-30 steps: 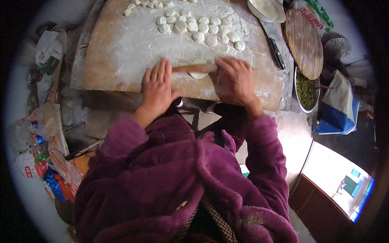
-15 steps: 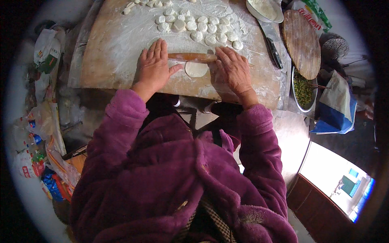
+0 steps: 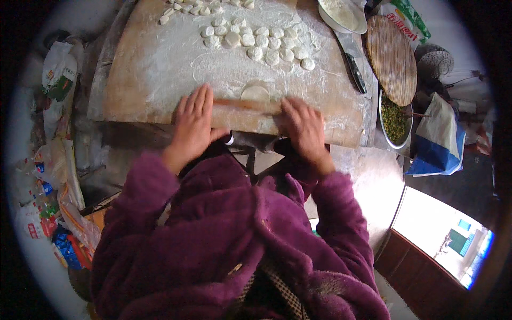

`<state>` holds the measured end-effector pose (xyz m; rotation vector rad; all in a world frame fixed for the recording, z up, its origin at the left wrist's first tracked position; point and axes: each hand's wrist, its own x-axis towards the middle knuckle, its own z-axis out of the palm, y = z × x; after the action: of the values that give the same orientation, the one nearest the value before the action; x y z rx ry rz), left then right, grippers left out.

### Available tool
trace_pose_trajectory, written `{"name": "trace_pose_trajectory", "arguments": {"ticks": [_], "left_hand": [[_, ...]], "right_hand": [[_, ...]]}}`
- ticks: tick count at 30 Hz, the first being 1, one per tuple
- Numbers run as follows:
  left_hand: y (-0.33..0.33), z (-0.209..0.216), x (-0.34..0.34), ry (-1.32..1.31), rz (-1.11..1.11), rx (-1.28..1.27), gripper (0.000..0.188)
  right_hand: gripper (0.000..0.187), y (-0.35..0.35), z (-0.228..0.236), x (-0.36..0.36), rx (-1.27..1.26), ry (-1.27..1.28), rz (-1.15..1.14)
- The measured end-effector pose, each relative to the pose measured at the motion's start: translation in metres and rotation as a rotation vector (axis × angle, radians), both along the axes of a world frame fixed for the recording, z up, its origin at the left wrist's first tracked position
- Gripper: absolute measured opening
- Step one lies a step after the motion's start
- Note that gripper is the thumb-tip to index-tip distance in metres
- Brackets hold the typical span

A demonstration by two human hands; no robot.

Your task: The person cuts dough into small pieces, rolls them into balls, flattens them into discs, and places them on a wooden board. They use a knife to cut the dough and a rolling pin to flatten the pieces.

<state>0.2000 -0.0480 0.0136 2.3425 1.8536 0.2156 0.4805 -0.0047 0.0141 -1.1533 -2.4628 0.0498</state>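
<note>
A wooden rolling pin (image 3: 245, 105), blurred by motion, lies crosswise near the front edge of a floured wooden board (image 3: 154, 80). My left hand (image 3: 193, 121) is flat over the pin's left end, fingers stretched forward and thumb out to the side. Over the right end rests my right hand (image 3: 306, 127), palm down with its fingers extended and slightly smeared. Both hands press on the pin without wrapping round it. Just beyond the pin lies a thin round dough wrapper (image 3: 255, 94). Farther back are several small flattened dough pieces (image 3: 247, 40), dusted with flour.
On the board's right side lie a knife (image 3: 354, 73) and a bowl of flour (image 3: 344, 17). Beyond that edge are a round slatted lid (image 3: 392, 60), a bowl of chopped green filling (image 3: 394, 121) and a blue-and-white bag (image 3: 438, 141). Plastic packages (image 3: 60, 72) crowd the left.
Both hands and the rolling pin have moved back toward me, to the board's front edge. The dough wrapper now lies beyond the pin, where before it lay on the near side.
</note>
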Motion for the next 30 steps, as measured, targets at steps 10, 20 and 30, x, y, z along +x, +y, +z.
{"name": "trace_pose_trajectory", "arguments": {"ticks": [10, 20, 30], "left_hand": [[0.018, -0.013, -0.006, 0.006, 0.014, 0.145, 0.096], [0.021, -0.007, -0.009, 0.035, -0.010, 0.191, 0.094], [0.015, -0.005, -0.010, 0.101, 0.072, 0.018, 0.097]], "right_hand": [[0.057, 0.001, -0.022, 0.013, -0.112, 0.023, -0.097], [0.053, -0.008, -0.002, -0.004, -0.099, -0.004, -0.155], [0.054, -0.007, -0.009, -0.004, -0.092, 0.002, -0.101]]}}
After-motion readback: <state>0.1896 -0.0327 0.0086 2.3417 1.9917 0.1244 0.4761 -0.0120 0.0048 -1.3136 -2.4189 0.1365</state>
